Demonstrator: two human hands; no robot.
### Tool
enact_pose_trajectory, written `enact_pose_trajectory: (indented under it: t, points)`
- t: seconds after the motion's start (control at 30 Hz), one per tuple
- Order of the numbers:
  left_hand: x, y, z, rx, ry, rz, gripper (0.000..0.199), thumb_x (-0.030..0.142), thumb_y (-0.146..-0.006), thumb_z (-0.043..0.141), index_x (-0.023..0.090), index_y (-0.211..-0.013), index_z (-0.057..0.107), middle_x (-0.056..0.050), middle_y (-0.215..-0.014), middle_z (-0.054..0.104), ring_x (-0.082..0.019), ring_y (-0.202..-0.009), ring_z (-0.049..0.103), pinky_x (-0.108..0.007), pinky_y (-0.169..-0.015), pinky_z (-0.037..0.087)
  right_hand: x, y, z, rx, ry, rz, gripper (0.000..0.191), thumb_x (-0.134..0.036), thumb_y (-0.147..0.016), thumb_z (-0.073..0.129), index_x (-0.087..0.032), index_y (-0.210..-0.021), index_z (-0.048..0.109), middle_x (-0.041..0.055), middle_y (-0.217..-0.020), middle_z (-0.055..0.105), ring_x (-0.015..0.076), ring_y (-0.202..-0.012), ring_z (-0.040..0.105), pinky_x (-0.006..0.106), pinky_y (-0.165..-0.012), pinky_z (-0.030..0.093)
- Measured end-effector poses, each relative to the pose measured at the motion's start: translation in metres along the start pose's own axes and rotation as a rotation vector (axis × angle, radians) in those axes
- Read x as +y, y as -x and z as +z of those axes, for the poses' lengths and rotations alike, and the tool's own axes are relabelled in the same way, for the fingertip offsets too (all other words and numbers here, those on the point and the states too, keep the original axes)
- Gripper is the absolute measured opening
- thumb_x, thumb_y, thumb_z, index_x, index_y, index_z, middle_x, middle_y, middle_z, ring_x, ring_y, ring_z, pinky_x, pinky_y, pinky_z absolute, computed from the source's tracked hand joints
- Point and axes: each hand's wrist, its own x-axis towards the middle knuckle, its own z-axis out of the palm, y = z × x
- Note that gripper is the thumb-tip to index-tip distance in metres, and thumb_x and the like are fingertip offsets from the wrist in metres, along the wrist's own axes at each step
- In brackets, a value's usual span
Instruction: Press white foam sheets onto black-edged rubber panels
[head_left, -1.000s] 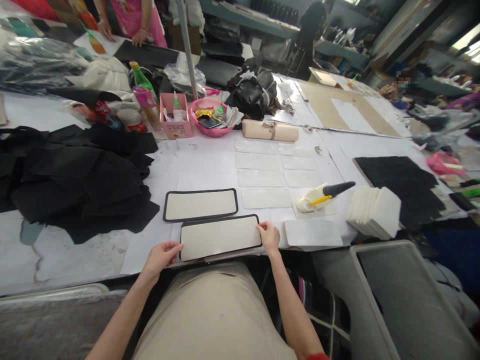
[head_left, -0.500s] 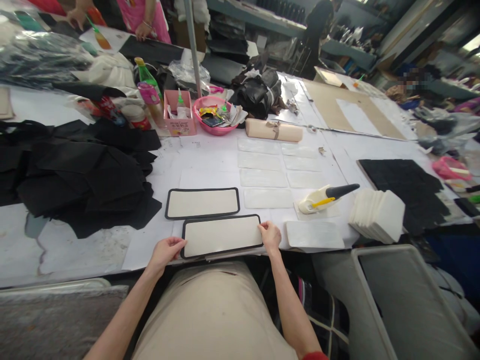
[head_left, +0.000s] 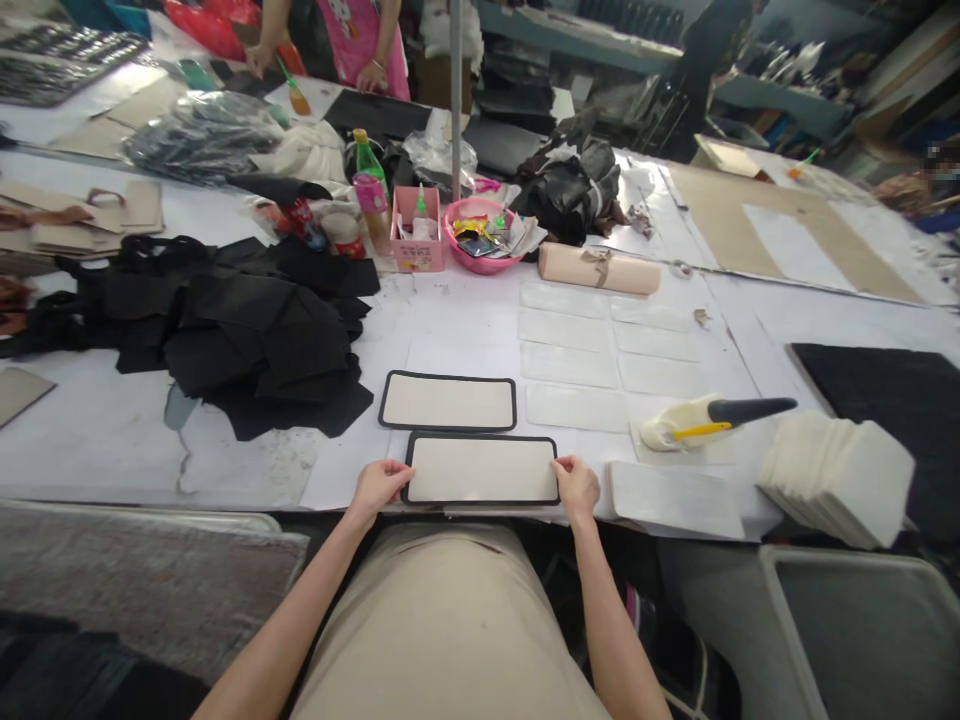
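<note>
A cream rectangular panel with a black border (head_left: 484,470) lies at the table's front edge, right before my body. My left hand (head_left: 381,487) pinches its left end between thumb and fingers. On the opposite end, my right hand (head_left: 577,486) grips the black border the same way. Just behind it rests a second black-bordered panel (head_left: 448,402), slightly smaller in view and touched by neither hand. To the right of my right hand sits a stack of thin white rectangles (head_left: 671,497).
Black cut pieces (head_left: 232,330) are heaped at left. At right are a glue container (head_left: 679,422) with a yellow-handled tool, a stack of white pads (head_left: 840,475) and a black sheet (head_left: 885,420). Thin white strips (head_left: 576,407) lie in two columns. A pink basket (head_left: 484,262) stands behind.
My view has turned left, so the table appears shifted right. The held panel, tilted before, now lies level and parallel to the front edge. Both hands keep their hold.
</note>
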Motion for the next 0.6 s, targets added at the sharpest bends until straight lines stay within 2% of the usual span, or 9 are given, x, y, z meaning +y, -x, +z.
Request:
enact_pose_trajectory:
  t: [0.23,0.6]
  points:
    - [0.0014,0.0015,0.0028,0.018,0.021,-0.019,0.03,0.044,-0.056,0.068,0.016,-0.063,0.06,0.005,-0.041,0.051,-0.008,-0.036,0.042,-0.021,-0.038,0.028,-0.0004,0.0003,0.0009,-0.002,0.006,0.008,0.017,-0.034,-0.086,0.058,-0.023,-0.088,0.071,0.0024,-0.086,0.073,0.0201,-0.082,0.066,0.026,-0.066,0.04]
    - [-0.0065,-0.0007,0.0041,0.023,0.032,-0.021,0.04,0.052,-0.055,0.072,0.015,-0.065,0.061,0.004,-0.04,0.052,-0.009,-0.036,0.043,-0.021,-0.04,0.029,0.0011,0.0007,0.0052,0.022,0.012,-0.002,0.015,-0.031,-0.085,0.059,-0.022,-0.087,0.071,0.0037,-0.084,0.073,0.0197,-0.081,0.067,0.026,-0.067,0.043]
